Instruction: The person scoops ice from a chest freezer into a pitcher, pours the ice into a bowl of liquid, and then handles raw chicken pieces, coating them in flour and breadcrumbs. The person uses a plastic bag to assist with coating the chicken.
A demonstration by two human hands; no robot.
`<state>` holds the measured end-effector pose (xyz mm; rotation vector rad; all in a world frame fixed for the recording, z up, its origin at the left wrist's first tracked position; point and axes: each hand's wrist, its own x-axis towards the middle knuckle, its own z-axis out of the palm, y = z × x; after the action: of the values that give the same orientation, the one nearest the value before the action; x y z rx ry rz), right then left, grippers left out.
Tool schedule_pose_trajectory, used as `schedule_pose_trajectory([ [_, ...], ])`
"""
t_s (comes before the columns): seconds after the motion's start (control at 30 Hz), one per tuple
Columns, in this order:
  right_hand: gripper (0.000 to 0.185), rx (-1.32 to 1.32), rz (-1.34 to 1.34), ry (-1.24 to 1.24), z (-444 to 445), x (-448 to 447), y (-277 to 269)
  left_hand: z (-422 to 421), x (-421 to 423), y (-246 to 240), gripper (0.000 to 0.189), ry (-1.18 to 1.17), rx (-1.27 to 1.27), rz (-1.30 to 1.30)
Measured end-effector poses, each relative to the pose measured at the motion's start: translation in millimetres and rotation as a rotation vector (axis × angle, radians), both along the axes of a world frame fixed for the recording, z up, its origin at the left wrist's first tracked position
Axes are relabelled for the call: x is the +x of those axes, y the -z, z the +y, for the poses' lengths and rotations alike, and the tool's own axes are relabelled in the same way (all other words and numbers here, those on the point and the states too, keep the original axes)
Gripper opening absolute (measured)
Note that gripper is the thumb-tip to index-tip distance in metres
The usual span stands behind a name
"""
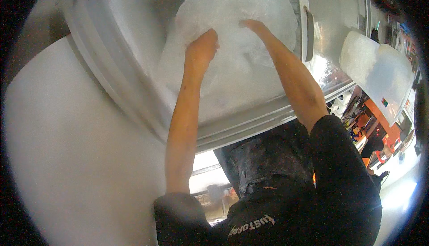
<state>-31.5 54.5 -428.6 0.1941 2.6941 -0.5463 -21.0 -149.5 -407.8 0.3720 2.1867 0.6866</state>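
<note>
A large whitish, translucent plastic bag or sheet (234,1) is spread inside a white chest-like container (134,21). My left hand (202,46) is over its middle left, fingers curled closed on the plastic. To the right, and a little farther in, my right hand (253,24) touches the plastic; its fingertips blur into the whitish material, so its grip is unclear. Both bare forearms reach over the near rim of the container. What lies under the plastic is hidden.
A glass panel with a grey handle (309,34) is at the container's right. A broad white surface (83,128) fills the left. Translucent white sheets (375,71) stick out at right, above an orange frame (382,122) and cluttered goods. A person in dark clothing is partly visible there.
</note>
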Motion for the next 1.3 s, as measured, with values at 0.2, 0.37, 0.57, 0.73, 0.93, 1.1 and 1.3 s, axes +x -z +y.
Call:
schedule_pose_trajectory([
  [0.2,0.046,-0.002,0.015,-0.009,-21.7,-16.3,6.5,4.0,-7.1,-16.6,0.014,-0.048,0.148,0.108],
  [0.37,0.045,-0.015,0.01,-0.039,-36.6,-30.4,20.0,-7.1,-5.3,-2.9,0.014,0.141,0.247,0.329],
  [0.57,0.044,-0.018,0.002,-0.057,-39.5,-44.8,23.7,-13.7,-0.2,-17.7,0.017,0.095,-0.027,0.098],
  [0.73,0.044,-0.039,-0.022,-0.049,-45.9,-39.2,16.8,-11.6,-14.4,-40.4,0.015,0.185,-0.048,0.129],
  [0.93,0.043,-0.05,-0.06,-0.026,-58.2,-38.9,19.8,-18.2,-26.4,-50.5,0.016,0.218,-0.095,0.071],
  [1.1,0.042,-0.053,-0.049,-0.024,-37.1,-50.4,27.5,-16.9,-22.2,-45.5,0.025,0.233,-0.167,0.1],
  [1.3,0.042,-0.055,-0.088,0.021,-11.9,-35.8,16.5,30.3,-43.9,-17.9,0.038,0.131,-0.121,0.069],
])
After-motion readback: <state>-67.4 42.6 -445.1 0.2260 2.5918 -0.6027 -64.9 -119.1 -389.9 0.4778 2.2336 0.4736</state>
